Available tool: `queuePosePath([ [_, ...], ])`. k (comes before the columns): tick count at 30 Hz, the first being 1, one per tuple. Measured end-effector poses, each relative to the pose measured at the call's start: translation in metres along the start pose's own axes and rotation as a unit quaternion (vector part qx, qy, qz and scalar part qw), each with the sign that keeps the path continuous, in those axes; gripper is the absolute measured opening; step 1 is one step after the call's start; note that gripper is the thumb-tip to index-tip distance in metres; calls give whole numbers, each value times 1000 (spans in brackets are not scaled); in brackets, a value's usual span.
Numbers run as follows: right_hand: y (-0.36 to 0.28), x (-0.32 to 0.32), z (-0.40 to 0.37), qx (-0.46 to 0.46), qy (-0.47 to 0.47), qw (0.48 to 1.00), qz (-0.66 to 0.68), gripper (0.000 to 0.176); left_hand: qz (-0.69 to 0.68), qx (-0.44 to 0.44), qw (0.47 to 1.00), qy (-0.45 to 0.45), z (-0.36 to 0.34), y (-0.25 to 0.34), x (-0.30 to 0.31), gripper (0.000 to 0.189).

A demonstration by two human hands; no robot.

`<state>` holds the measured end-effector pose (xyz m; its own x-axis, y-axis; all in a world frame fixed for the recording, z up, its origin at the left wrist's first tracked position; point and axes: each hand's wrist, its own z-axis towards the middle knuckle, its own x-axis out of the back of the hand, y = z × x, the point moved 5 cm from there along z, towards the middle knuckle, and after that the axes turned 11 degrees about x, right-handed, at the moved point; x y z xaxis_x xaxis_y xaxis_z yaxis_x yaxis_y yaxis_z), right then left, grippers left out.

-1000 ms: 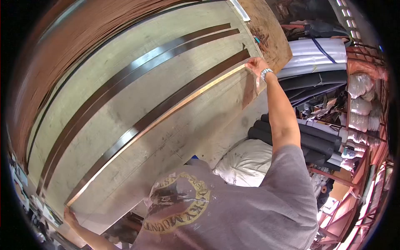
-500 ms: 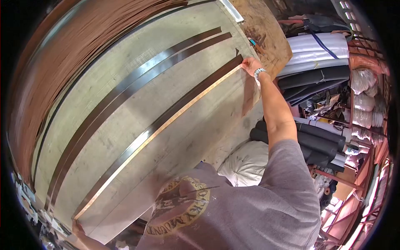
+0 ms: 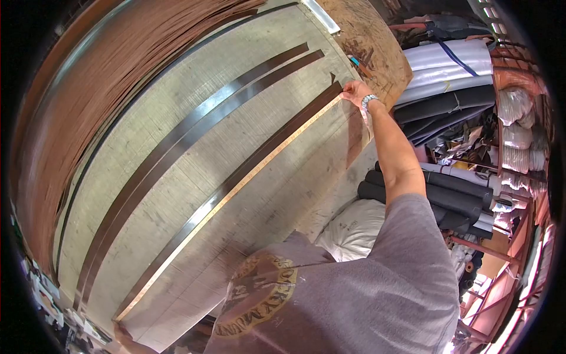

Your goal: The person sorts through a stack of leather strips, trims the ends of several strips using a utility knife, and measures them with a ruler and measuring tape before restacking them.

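A long dark brown strip [image 3: 276,140] lies across the metal-topped table, with a yellowish measuring tape [image 3: 254,169] stretched along its near edge. My right hand [image 3: 355,93], a watch or bracelet at its wrist, pinches the tape at the strip's upper right end. At the far lower left end, my left hand [image 3: 121,334] is closed at the tape's other end; its fingers show only in part and small. Two more brown strips, an outer one [image 3: 177,133] and an inner one [image 3: 194,134], lie side by side farther across the table.
A deep stack of brown sheets [image 3: 112,76] borders the table's [image 3: 259,227] far side. A wooden board [image 3: 383,50] with scraps adjoins the right end. Rolls of dark material [image 3: 442,197], silvery rolls [image 3: 448,62] and a white sack [image 3: 354,230] stand to the right.
The view has shifted slightly, so the table's lower left end appears a little farther right and lower. Both hands stay at the tape's two ends; the strips lie as before.
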<state>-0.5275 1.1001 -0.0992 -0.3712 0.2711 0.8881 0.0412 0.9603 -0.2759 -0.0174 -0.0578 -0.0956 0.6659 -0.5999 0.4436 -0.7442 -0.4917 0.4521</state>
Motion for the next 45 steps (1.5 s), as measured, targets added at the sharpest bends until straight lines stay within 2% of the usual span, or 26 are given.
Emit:
queuePosePath([
  [2,14,-6,4,10,15,999,42,17,13,17,1000,3,0,0,-2,55],
  [5,15,-3,3,14,38,999,35,18,20,-5,999,-44,-3,0,-7,56],
  [8,17,-3,4,13,31,998,59,27,11,13,999,40,1,-2,0,54],
  [11,18,-2,9,4,-5,1000,-4,25,8,9,1000,-3,1,-2,-1,53],
  [14,16,-2,8,15,-5,999,35,17,21,14,1000,8,0,-1,0,51],
  [17,20,-4,10,14,5,999,47,17,8,15,1000,12,2,-2,-3,52],
  [20,25,-4,8,-2,12,1000,14,25,26,-5,1000,4,1,0,-1,50],
  [23,22,-1,9,17,24,999,28,26,9,27,996,86,8,-5,11,25],
  [26,16,4,6,6,27,1000,-16,25,-13,-7,999,34,4,-2,0,22],
  [29,19,0,11,-1,14,1000,9,24,-13,20,995,102,8,-9,9,18],
  [32,25,-4,17,14,3,1000,5,24,36,25,994,104,6,-5,8,17],
  [35,8,7,11,-8,2,1000,-17,25,33,35,991,123,-2,-2,-2,20],
  [38,4,7,12,-24,-7,999,-20,26,-10,1,991,137,1,-4,2,21],
  [41,10,5,16,-1,-10,1000,-20,26,-47,-28,991,120,6,-8,2,20],
  [45,11,3,21,26,0,999,22,16,-53,-40,984,163,0,-12,10,17],
])
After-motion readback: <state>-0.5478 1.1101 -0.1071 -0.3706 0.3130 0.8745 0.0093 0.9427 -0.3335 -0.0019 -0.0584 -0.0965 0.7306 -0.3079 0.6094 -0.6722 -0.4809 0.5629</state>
